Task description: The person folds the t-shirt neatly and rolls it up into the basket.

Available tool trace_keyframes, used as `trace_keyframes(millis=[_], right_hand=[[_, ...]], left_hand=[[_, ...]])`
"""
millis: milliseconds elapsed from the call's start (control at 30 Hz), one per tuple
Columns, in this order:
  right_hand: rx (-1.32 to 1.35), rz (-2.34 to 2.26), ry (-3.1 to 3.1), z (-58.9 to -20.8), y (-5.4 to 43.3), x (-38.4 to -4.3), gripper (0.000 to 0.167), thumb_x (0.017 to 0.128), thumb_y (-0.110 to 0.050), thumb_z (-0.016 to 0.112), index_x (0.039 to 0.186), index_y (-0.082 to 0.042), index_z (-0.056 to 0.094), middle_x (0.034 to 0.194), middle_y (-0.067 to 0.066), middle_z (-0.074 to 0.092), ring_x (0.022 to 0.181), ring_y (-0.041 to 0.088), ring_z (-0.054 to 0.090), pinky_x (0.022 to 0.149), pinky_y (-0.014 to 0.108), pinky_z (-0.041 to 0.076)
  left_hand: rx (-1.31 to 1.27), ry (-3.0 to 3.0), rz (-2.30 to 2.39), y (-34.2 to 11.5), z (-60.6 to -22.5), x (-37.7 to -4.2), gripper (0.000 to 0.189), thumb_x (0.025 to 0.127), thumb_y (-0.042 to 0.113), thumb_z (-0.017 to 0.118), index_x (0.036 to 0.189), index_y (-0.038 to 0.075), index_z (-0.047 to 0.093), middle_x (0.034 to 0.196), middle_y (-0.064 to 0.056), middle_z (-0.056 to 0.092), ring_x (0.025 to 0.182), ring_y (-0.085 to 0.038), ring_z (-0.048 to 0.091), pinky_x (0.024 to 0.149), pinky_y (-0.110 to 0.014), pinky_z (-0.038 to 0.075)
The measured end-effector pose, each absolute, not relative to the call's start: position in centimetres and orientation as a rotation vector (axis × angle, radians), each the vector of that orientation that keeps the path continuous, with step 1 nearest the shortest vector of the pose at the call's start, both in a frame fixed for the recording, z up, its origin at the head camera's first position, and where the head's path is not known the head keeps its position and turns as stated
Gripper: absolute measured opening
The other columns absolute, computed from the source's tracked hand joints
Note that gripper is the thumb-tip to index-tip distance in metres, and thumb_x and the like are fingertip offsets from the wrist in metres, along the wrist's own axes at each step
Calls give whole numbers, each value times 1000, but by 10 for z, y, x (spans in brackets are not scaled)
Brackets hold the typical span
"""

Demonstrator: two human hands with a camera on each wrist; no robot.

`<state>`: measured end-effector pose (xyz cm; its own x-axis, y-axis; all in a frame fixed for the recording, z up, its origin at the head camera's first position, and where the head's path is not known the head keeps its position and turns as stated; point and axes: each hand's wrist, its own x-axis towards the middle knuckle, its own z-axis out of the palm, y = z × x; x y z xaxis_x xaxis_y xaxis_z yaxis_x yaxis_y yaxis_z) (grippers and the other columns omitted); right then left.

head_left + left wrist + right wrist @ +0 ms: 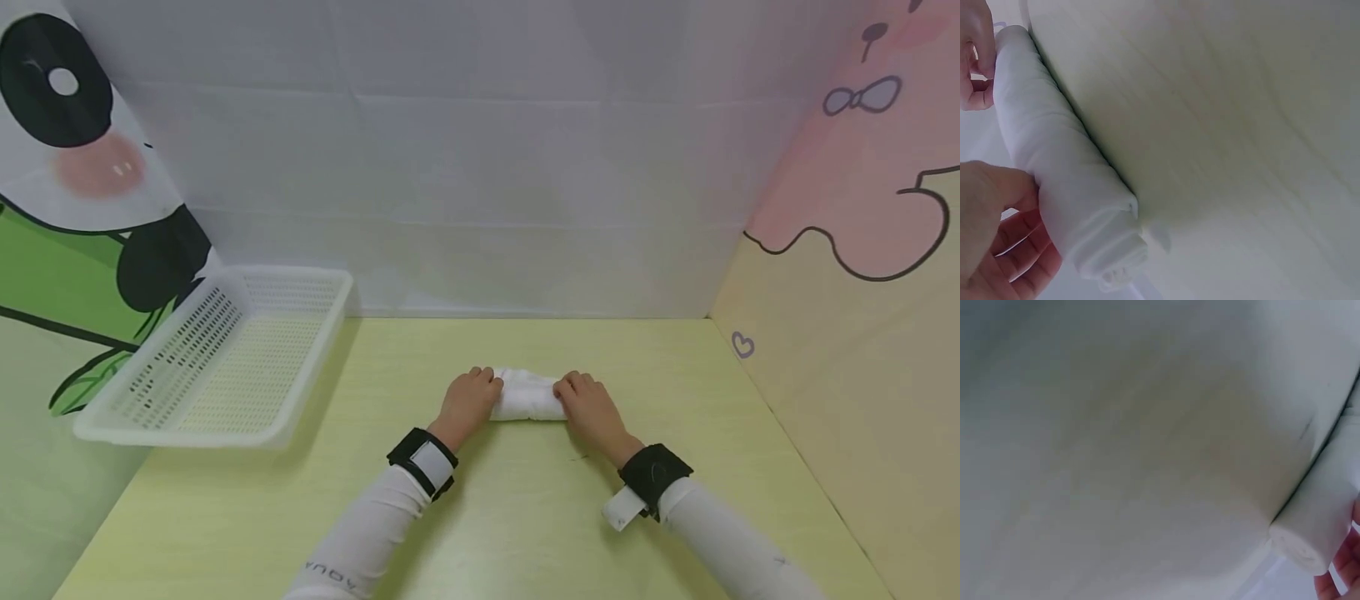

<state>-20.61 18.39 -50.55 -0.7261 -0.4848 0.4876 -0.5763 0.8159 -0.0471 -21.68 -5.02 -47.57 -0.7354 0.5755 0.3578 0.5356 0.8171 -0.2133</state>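
A white cloth rolled into a thick cylinder [528, 395] lies crosswise on the table. My left hand [469, 403] grips its left end, the thumb and bent fingers against the cloth. At the other end my right hand [594, 410] holds the roll the same way. Layered folds show at one end of the rolled cloth [1079, 150] in the left wrist view. In the right wrist view, only part of the right hand [1350, 565] appears at the edge, beside the roll's rounder, smoother end.
To the left stands a white perforated plastic basket [300, 437], its visible inside bare. The pale yellow table [510, 533] meets a grey-white back wall [480, 167]. A printed side panel [847, 375] bounds the right.
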Motion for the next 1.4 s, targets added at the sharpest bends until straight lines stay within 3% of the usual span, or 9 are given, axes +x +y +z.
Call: trace_keyframes(millis=[233,500,833,1100,1400], right_hand=[[797,195,-2468,-506,186,-199,14,88,-8,59,101,-7,56,101,9,54,90,27,51,70,39,43],[819,146,-2544,-503,189,-202,28,83,-20,64,107,-8,56,105,9,54,95,28,52,74,41,45],[832,77,-2596,-496,185,-207,31,77,-17,72,101,-7,55,98,8,54,86,27,54,67,38,46],[865,133,-2647,-492,184,-205,31,79,-14,70,105,-5,55,98,10,56,86,26,56,71,36,48],[922,195,-2638,-487,183,-206,24,81,-7,67,102,-2,55,95,11,53,79,26,56,66,36,48]], left_hand=[[-845,-2593,139,-53,-475,-212,4,80,11,63,79,8,66,77,-4,56,70,-19,54,59,-28,47],[-867,-2692,111,-56,-474,-210,26,74,28,73,88,8,65,85,-4,57,78,-20,56,64,-29,49],[-814,-2685,56,-53,-478,-213,8,77,8,67,85,7,67,82,-5,52,70,-19,55,56,-28,48],[-874,-2698,111,-54,-473,-212,13,77,17,71,84,7,67,79,-5,53,66,-19,56,52,-28,48],[-904,-2784,196,-55,-469,-210,17,86,20,59,93,6,66,80,-4,56,69,-18,58,55,-29,50]])
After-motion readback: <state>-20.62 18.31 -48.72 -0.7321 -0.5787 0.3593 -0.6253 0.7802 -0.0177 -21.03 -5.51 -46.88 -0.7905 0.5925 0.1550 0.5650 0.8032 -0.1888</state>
